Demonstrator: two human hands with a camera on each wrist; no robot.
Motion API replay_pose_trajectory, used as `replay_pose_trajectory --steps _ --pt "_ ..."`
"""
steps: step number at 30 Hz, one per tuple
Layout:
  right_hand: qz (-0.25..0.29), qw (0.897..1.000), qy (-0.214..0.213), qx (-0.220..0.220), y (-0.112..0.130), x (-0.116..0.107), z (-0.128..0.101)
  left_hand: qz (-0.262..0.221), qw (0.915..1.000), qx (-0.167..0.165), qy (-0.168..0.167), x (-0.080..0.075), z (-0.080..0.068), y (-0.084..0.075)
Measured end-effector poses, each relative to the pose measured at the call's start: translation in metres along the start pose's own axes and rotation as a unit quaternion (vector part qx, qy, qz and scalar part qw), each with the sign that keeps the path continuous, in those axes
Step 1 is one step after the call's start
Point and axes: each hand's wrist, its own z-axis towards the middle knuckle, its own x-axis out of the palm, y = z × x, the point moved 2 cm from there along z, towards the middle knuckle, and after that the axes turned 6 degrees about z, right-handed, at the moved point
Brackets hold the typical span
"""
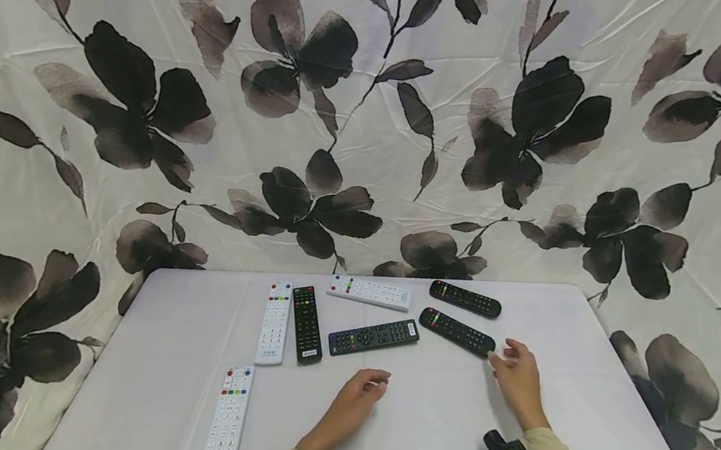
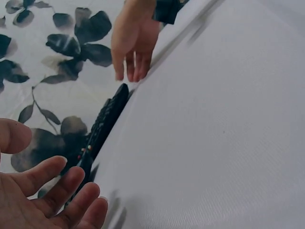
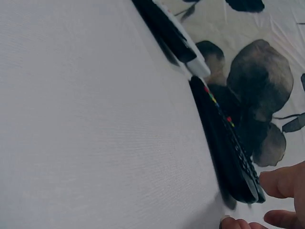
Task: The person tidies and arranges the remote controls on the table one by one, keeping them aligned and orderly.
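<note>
My right hand (image 1: 517,378) is at the right end of a black remote control (image 1: 457,332), its fingers loosely bent. In the right wrist view the thumb (image 3: 281,183) lies right beside the end of that remote, and the other fingers are spread below it, with nothing between them. My left hand (image 1: 355,403) hovers over the white tablecloth, palm turned inward and fingers relaxed, holding nothing. The nearest thing to it is a black remote with a white label (image 1: 374,337), lying at a slant. Behind the right-hand remote lies another black remote (image 1: 465,299).
A white remote (image 1: 369,292) lies across the back of the table (image 1: 163,351). Further left, a white remote (image 1: 274,323) and a black one (image 1: 307,324) lie side by side, with another white remote (image 1: 226,423) nearer the front. A flowered cloth (image 1: 412,155) hangs behind.
</note>
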Motion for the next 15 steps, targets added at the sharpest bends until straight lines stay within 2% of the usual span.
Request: replay_pose_trajectory --steps 9,15 --pt "-0.039 0.999 0.027 -0.021 0.006 0.008 0.016 -0.033 0.9994 -0.011 0.007 0.015 0.012 -0.007" --pt "-0.051 0.998 0.022 -0.023 0.004 0.01 0.019 -0.057 0.9981 -0.023 0.011 0.021 0.02 -0.006"
